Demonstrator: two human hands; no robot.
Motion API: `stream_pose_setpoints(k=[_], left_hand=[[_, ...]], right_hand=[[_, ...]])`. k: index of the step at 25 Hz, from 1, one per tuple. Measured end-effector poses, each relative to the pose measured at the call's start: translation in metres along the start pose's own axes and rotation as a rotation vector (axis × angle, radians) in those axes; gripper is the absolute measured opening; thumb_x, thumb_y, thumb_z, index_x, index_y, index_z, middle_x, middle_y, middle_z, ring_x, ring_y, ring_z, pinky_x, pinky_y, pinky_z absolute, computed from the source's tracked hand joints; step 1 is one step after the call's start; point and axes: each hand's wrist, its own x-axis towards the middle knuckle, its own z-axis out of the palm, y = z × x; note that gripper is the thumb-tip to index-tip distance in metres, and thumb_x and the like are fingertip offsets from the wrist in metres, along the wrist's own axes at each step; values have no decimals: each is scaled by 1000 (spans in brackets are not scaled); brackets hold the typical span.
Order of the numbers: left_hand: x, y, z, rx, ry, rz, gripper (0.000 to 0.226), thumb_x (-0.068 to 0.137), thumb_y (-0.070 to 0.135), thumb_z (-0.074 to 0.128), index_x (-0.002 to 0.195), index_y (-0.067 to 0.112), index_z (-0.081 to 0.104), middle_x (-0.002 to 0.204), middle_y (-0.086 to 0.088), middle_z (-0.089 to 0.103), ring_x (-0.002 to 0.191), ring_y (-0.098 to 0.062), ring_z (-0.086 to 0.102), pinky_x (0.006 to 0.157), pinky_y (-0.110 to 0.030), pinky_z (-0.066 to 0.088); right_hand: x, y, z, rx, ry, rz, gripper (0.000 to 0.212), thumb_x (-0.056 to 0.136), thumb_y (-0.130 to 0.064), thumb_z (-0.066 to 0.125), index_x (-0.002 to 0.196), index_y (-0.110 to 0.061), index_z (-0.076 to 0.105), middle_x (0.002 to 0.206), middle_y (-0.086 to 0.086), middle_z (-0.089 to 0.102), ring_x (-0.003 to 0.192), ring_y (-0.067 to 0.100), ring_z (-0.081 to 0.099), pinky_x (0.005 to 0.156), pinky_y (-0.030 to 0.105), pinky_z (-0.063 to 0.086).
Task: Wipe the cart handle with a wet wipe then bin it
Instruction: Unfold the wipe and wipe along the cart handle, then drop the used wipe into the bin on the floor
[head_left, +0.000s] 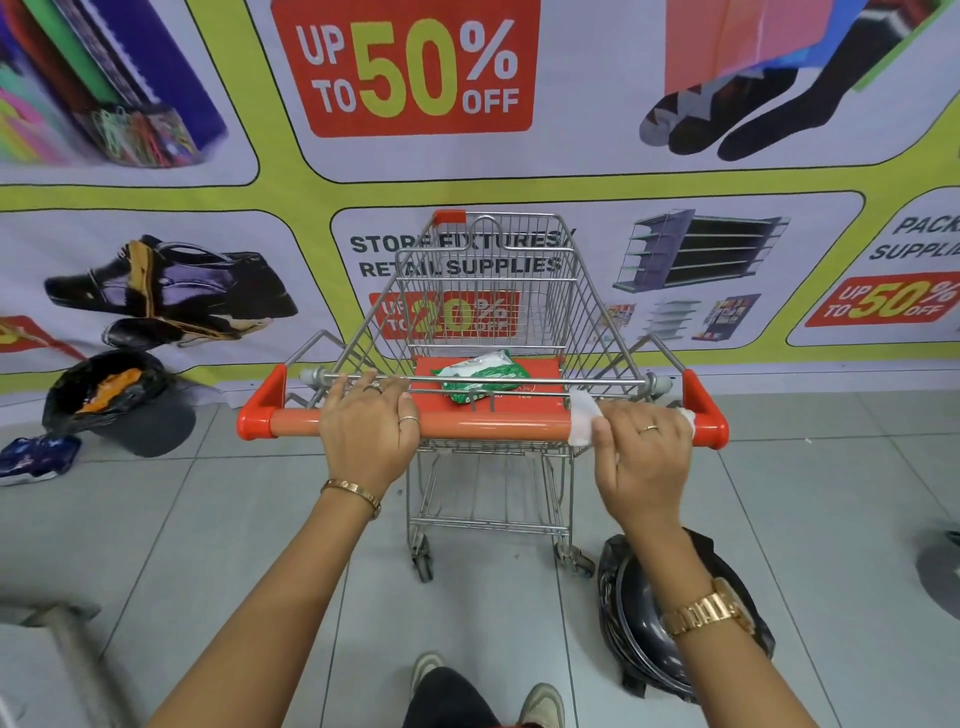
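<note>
A wire shopping cart stands in front of me with an orange handle (493, 425) running across the middle of the view. My left hand (370, 422) is closed around the handle's left part. My right hand (644, 452) presses a white wet wipe (582, 421) around the handle's right part, near the orange end cap. The wipe wraps over the bar and shows on both sides of my fingers. A green and white wipes pack (480, 378) lies on the orange child seat flap behind the handle.
A dark bin with a black liner (631, 618) stands on the floor under my right forearm. Another black-lined bin (124, 402) with orange rubbish sits at the left by the poster wall. A blue wrapper (36, 457) lies beside it. My shoes show at the bottom.
</note>
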Motion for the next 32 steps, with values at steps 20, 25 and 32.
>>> stream_pose_setpoints(k=[20,25,32], left_hand=[[98,25,-74,-1131,-643,82,59,75,13,73,129,13,49,122,2,58,108,-10,57,94,-21,45],[133,46,-83,-1093,-606,252,10,73,3,73,77,12,70,67,11,71,64,-5,64,62,-18,53],[184,50,-101,-1455,-482,6,4,81,6,64,82,7,68,65,5,73,61,-12,66,58,-24,55]], right_hand=[[200,-86,-70,1130,-461,361,26,87,5,50,78,-17,62,54,-13,66,50,-3,57,49,10,44],[233,-94,-78,1103,-378,343,25,87,6,48,84,-13,63,63,-7,65,53,2,55,51,12,44],[236,-56,-98,985,-114,478,20,88,0,52,84,-14,65,58,-13,69,55,2,62,56,16,52]])
